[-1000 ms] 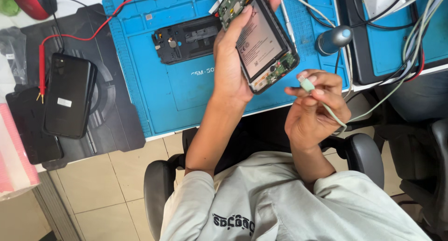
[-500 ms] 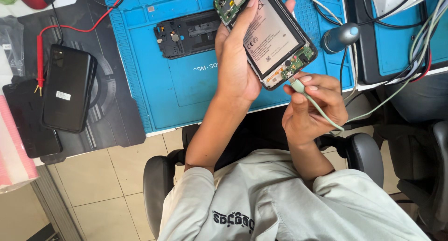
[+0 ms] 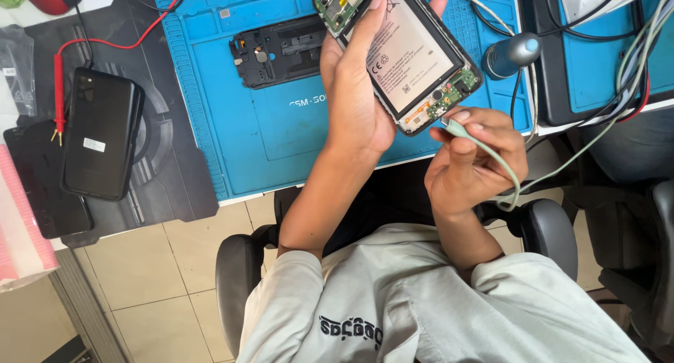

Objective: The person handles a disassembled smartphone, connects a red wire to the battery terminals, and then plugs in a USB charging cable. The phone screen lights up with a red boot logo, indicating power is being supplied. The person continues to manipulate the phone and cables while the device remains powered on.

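Left hand: my left hand [image 3: 358, 103] was wrapped around the opened black smartphone with its back cover off [image 3: 400, 54], thumb along one long edge, fingers behind the other, holding it clear above the blue silicone repair mat [image 3: 246, 131].
Right hand: my right hand [image 3: 470, 159] pinched the pale green charging cable [image 3: 491, 159] just behind its plug, whose tip sat right at the phone's lower edge, beside the small green circuit board [image 3: 449, 100].
Phone, handling: I judged it light but fragile; the exposed silver battery [image 3: 400, 50] and boards should not be pressed, so the rigid side frame was the place to grip.
Cable, handling: soft and limp along its length, stiff only at the plug, so I held it close to the plug to steer it.
Beyond my left hand: a detached black plastic inner frame [image 3: 281, 50] lay on the mat.
Far left of my hands: a closed black phone [image 3: 102, 135] rested on a dark mat with a red multimeter probe [image 3: 60, 96] beside it.
Beyond my right hand: a grey handheld tool with a blue tip [image 3: 509, 54] lay on the tabletop.
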